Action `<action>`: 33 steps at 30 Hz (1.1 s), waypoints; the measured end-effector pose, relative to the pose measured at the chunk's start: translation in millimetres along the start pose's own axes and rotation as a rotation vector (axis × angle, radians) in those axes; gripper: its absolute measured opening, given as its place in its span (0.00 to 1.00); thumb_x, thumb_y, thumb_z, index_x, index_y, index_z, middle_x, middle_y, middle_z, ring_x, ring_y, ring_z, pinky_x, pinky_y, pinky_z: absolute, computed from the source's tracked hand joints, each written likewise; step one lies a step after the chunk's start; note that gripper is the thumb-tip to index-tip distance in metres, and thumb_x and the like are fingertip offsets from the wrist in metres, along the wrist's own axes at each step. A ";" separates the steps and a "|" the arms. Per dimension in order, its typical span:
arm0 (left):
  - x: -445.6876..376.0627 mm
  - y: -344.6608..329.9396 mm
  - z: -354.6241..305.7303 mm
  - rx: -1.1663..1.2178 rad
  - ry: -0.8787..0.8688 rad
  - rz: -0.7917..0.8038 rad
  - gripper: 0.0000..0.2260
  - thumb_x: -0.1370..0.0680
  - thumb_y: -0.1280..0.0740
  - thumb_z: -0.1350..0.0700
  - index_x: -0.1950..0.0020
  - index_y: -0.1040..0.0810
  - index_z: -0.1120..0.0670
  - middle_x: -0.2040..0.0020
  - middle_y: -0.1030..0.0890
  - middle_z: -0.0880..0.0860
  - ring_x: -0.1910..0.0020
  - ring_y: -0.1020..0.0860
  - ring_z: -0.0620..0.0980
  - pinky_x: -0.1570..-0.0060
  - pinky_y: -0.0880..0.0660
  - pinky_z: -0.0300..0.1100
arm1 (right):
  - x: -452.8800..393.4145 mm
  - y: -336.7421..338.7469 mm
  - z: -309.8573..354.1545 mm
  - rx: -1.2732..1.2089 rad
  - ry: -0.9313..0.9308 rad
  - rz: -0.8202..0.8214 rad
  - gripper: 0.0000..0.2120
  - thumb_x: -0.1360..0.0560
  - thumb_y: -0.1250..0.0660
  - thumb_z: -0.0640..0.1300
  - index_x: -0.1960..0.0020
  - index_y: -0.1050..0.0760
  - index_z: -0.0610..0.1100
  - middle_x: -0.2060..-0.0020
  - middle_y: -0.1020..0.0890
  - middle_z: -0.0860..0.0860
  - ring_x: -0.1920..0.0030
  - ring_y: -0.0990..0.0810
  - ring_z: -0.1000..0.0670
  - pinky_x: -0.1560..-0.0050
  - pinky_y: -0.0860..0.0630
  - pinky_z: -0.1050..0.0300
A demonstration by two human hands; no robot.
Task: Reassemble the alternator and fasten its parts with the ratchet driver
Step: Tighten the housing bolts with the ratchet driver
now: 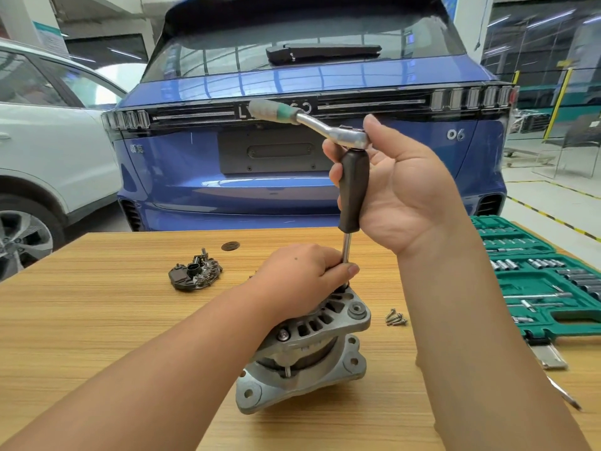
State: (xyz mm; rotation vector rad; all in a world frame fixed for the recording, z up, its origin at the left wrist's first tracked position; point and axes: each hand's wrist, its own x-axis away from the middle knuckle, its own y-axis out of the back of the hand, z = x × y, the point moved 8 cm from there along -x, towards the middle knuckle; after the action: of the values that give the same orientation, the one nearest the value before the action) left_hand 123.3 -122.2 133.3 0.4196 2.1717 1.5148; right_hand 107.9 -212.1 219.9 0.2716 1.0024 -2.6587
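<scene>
While steadying the alternator (pixel 302 349) near the worktop's (pixel 97 320) front edge, mid-span, left hand (pixel 302 275) curls over the top housing and pinches the driver shaft (pixel 346 249) low down, just above the bolt. Right hand (pixel 400 190) up high, fingers wrapped round the dark driver handle (pixel 353 187), thumb up beside the ratchet head (pixel 353 138). Ratchet handle (pixel 276 110) sticking out to the left, grey-and-green grip hanging free, nobody's hand on it. Looks like a through-bolt being run down at the housing's far rim, socket hidden under the left fingers, so seating can't be confirmed.

Heavy lump, that alternator, by the look of it: cast metal, stiff, stood on end on its lugged lower bracket, tilted a touch. Won't flex, but could rock or topple under side load from a tall tool stack. Best held just as now, palm pressing down on the ribbed top. Slotted vents and mounting ears give good purchase; bare casting probably a bit slick.

Another bolt head (pixel 283 335) showing on the near rim. Loose screws (pixel 395 318) lying just right of the alternator. Rectifier plate (pixel 195 271) sitting apart, towards the back left, with a small dark disc (pixel 230 246) beyond it near the far edge. Green socket case (pixel 546 281) open at the right edge. Plenty left to fit, by that reckoning.
</scene>
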 end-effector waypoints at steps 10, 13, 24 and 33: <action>15.1 4.1 0.1 -0.020 0.035 0.010 0.21 0.16 0.42 0.39 0.66 0.32 0.46 0.69 0.27 0.46 0.68 0.30 0.44 0.68 0.38 0.44 | 5.0 1.2 -3.3 -0.081 -0.002 -0.052 0.10 0.31 0.28 0.42 0.52 0.20 0.39 0.63 0.21 0.48 0.63 0.23 0.51 0.57 0.25 0.60; 14.8 7.6 1.7 -0.006 0.029 0.049 0.19 0.17 0.41 0.38 0.64 0.28 0.46 0.68 0.26 0.46 0.68 0.29 0.43 0.68 0.37 0.43 | 6.0 -0.7 -4.3 -0.080 0.004 -0.069 0.05 0.25 0.30 0.41 0.52 0.22 0.40 0.64 0.23 0.49 0.67 0.24 0.53 0.60 0.25 0.61; 20.4 2.9 7.4 0.176 0.007 0.079 0.15 0.16 0.40 0.39 0.48 0.17 0.45 0.52 0.16 0.45 0.52 0.19 0.45 0.46 0.22 0.53 | 9.0 -13.5 -3.7 0.030 0.041 0.091 0.06 0.29 0.30 0.41 0.58 0.25 0.50 0.60 0.21 0.49 0.63 0.26 0.52 0.59 0.30 0.59; 18.6 2.3 7.9 0.207 0.029 0.076 0.14 0.16 0.40 0.41 0.48 0.16 0.45 0.52 0.15 0.43 0.51 0.19 0.43 0.44 0.23 0.51 | 15.2 -34.8 -4.1 0.630 0.499 0.287 0.20 0.28 0.42 0.42 0.40 0.21 0.53 0.50 0.20 0.53 0.56 0.23 0.50 0.53 0.25 0.53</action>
State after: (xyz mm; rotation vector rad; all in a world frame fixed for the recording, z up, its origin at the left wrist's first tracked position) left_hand 111.6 -105.9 129.6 0.5561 2.3698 1.3468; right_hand 82.4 -187.4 234.0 1.1552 0.1622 -2.5991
